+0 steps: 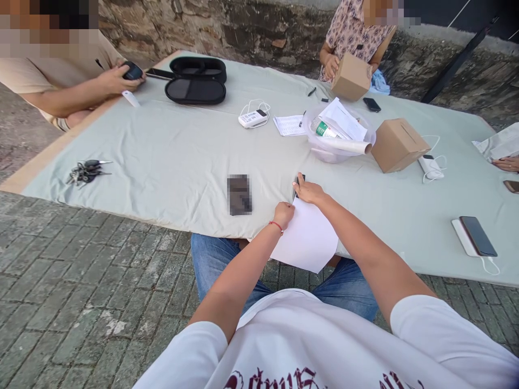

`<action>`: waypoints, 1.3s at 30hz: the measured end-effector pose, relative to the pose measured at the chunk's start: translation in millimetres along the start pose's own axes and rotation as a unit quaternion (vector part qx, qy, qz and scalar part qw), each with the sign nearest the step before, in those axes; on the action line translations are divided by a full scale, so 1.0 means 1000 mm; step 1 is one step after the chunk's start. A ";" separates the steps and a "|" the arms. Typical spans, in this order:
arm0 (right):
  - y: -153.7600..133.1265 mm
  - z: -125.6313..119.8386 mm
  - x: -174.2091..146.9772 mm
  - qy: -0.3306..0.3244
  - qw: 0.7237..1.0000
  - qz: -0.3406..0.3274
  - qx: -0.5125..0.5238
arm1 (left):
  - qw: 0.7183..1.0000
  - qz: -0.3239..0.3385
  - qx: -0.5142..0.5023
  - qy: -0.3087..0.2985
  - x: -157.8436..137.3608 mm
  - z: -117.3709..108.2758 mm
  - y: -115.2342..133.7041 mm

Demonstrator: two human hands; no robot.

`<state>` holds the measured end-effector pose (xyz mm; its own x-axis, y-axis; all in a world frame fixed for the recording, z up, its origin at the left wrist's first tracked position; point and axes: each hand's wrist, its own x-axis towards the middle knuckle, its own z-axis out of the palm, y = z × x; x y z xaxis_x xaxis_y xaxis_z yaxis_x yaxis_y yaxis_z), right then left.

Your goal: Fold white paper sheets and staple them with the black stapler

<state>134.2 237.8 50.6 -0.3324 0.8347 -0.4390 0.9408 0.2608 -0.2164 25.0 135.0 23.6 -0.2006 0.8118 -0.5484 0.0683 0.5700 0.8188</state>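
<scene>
A sheet of white paper [308, 232] hangs partly over the near edge of the table, in front of my body. My left hand [284, 215], with a red bracelet at the wrist, is closed on the paper's far left corner. At the sheet's far edge, my right hand [308, 191] is closed around a small black object [299, 187], stapler-like in shape and mostly covered by the fingers. To the left of my hands lies a dark, blurred-out flat item [239, 194].
A plastic basin [328, 154] holding papers and a bottle stands beyond my hands, beside a cardboard box [399, 146]. Keys [87, 172] lie left, a phone [477, 236] right. An open black case [195, 91] is farther back. Other people sit around the table.
</scene>
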 end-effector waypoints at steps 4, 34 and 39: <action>-0.001 0.003 0.000 0.012 1.000 0.008 0.005 | 1.000 0.000 0.002 0.002 0.000 0.001 0.000; -0.014 0.016 -0.006 0.057 0.997 0.050 -0.022 | 1.000 -0.002 0.023 0.007 0.000 0.002 0.001; -0.009 0.006 -0.008 0.053 0.995 0.044 0.072 | 1.000 0.000 0.024 0.007 0.000 0.001 0.002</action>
<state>128.5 225.8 51.2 -0.2335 0.8997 -0.3688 0.9442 0.1191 -0.3072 26.3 136.0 25.4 -0.2144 0.8103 -0.5454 0.1151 0.5754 0.8097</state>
